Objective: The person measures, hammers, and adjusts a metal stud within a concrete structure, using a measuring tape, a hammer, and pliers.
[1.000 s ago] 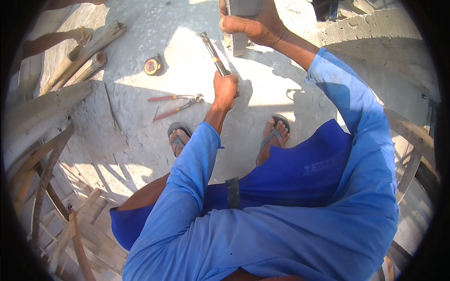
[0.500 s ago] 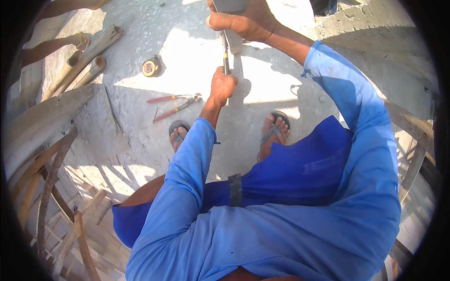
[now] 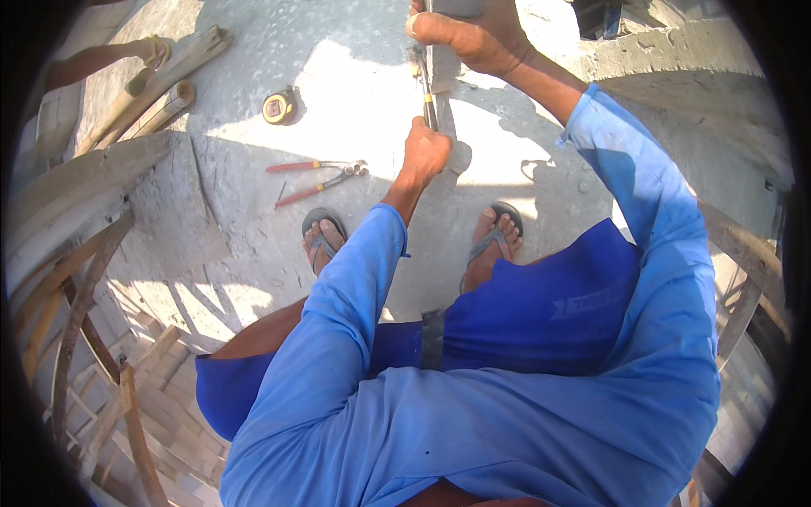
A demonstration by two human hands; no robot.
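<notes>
On the pale concrete floor (image 3: 245, 55), between sunlit patches and shadow, stand the person's two feet in dark flip-flops (image 3: 501, 221), with the work in hand out ahead of them. The left hand (image 3: 427, 152) has its grip wrapped tightly round the dark handle of a hammer (image 3: 429, 103), which carries a yellow band and points away from the body. The hammer's head is just beside a grey piece (image 3: 456, 8) (whether the two touch, I cannot tell). The right hand (image 3: 480, 40) has that piece clasped near the upper edge of the view, its thumb laid across it; the other fingers are mostly hidden or cut off.

Left of the hammer, a yellow and black tape measure (image 3: 277, 108) lies on the floor. Nearer the left foot lie pincers (image 3: 345, 173) with red handles, their legs spread apart.

Farther left, a co-worker's hand (image 3: 152, 52), with a yellow band at the wrist, is close to some wooden poles (image 3: 187, 66). A rough concrete edge (image 3: 676, 49) curves across the upper right, and timber pieces (image 3: 137, 427) crowd the lower left.
</notes>
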